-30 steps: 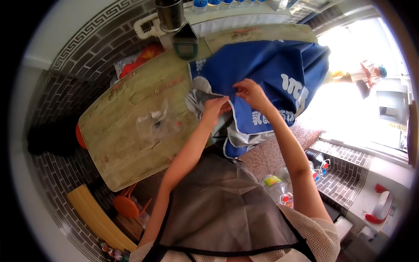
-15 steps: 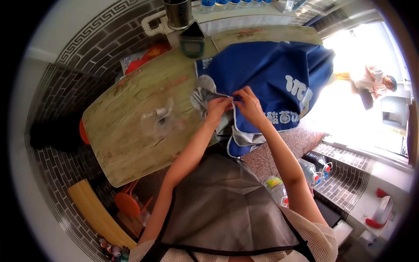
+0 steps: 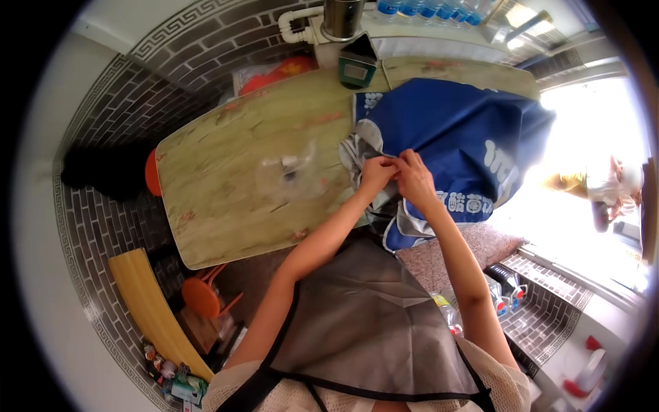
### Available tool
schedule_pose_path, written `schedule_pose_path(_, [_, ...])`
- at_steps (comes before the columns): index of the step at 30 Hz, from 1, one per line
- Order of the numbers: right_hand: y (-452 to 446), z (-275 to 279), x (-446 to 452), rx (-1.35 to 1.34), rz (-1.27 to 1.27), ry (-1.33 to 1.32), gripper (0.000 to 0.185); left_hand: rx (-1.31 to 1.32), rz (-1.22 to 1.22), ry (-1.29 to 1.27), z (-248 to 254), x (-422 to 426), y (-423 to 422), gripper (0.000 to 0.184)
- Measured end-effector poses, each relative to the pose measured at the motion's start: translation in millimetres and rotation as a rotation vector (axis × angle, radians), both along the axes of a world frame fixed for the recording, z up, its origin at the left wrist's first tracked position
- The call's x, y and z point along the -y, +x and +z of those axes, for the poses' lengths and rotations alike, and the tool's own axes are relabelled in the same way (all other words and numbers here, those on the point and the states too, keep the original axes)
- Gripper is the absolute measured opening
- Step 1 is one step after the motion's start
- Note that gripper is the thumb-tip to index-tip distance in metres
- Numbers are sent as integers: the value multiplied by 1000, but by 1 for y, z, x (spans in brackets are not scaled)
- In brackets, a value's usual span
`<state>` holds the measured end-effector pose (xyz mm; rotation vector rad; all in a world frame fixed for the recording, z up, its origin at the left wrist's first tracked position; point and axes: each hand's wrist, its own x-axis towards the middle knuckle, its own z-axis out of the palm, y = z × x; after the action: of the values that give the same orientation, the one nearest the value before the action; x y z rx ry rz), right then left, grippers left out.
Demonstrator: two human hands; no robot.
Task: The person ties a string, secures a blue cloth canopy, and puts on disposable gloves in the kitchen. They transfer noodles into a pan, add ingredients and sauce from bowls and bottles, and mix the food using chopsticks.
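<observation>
A large blue cloth (image 3: pixel 446 123) with white printed characters and a silver-grey underside lies bunched over the right half of the table (image 3: pixel 220 178). Its pale trim runs to where both hands meet. My left hand (image 3: pixel 378 174) pinches this edge between thumb and fingers. Right beside it, touching, my right hand (image 3: pixel 416 181) is closed on the same edge with bent fingers. The exact spot between the fingertips is too small to make out. Left of the hands, a crumpled clear plastic bag (image 3: pixel 302 182) rests on the tabletop.
A dark green box (image 3: pixel 357 67) and a metal canister (image 3: pixel 342 19) stand at the back, near several water bottles (image 3: pixel 429 9). An orange stool (image 3: pixel 200 296) is below the table at left. Large jugs (image 3: pixel 495 295) sit on the floor at right. Another person (image 3: pixel 611 185) is outside the bright doorway.
The view has shifted, so the table and cloth appear further right. Both hands stay together on the cloth's edge, with the fingers slightly regripped. The person outside has changed posture.
</observation>
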<state>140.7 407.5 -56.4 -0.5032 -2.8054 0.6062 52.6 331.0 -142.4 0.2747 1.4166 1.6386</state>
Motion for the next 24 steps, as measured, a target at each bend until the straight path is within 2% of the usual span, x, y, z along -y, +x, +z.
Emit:
schedule_pose_path(4, [-1,-11,-5,51,-65,-9,25,6,3,-56,-4,-1,0,20])
schedule_pose_path(6, [2,-18,-7,63,-109,-5,24,-228,2,-53,-9,-3,-2,20])
schedule_pose_path(10, [5,-27,-17,-19,-188,-94,21,-280,-34,-28,1,-3,-2,21])
schedule_pose_path(12, [8,-27,-22,-7,-316,-359,17,-263,-67,9,-9,-5,-4,19])
schedule_pose_path(16, [16,-27,-25,-17,-400,-480,16,-104,-122,42,-5,-6,-2,18])
schedule_pose_path(18, [19,-36,-31,-3,-507,-647,19,-79,-127,51,-6,-7,-1,19])
schedule_pose_path(20, [24,-46,-34,-66,-496,-698,19,-199,-159,138,-12,-7,1,18])
schedule_pose_path(22, [26,-58,-36,-161,-488,-775,20,-280,-123,111,-14,-9,4,16])
schedule_pose_path(24, [23,-52,-34,-99,-469,-782,23,-709,-126,37,-8,-4,2,15])
